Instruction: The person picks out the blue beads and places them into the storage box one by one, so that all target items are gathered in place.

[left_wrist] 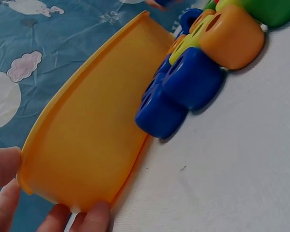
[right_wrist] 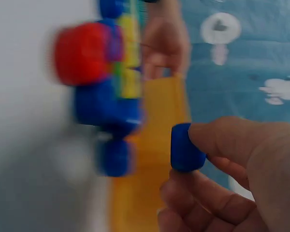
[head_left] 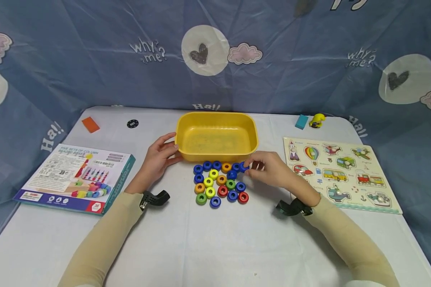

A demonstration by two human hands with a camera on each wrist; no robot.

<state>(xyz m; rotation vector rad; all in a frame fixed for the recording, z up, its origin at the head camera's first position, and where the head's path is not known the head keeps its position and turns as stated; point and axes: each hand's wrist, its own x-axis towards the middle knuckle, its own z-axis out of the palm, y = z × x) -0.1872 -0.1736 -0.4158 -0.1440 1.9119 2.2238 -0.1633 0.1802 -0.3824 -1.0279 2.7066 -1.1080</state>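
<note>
R hand [head_left: 269, 169] has a blue bead [right_wrist: 182, 150] pinched btwn thumb & fingers, just off the near R corner of the yellow tub [head_left: 217, 156]; in the R wrist view it looks clear of the table [head_left: 201, 247]. L hand [head_left: 159, 154] grips the tub's L end, fingers set from rim down to base.

Bead prob. light, stiff, hard to break; smooth skin w/ a slight sheen, so could slip or roll if pinched off-centre. Best hold: thumb vs. fingers across the rounded side wall, hole left uncovered. Shape = squat barrel, soft edges, round hole thru the middle. Mat'l: plastic or lacquered wood, can't tell which.

Other beads [head_left: 221, 183] same form, in blue, yellow, orange, green & red, packed close on the near side of the tub, many touching; fingertips have little room btwn them.

Tub looks like thin molded plastic, semi-gloss, w/ rounded corners, flared walls & a lipped rim; prob. light, may flex a bit & slide if bumped. Rim or end wall = good grip.

Flat glossy printed box [head_left: 75, 175] L of tub; stiff-looking pic board [head_left: 344, 195] R of it. Wrinkled blue cloth [head_left: 291, 83] behind.
</note>
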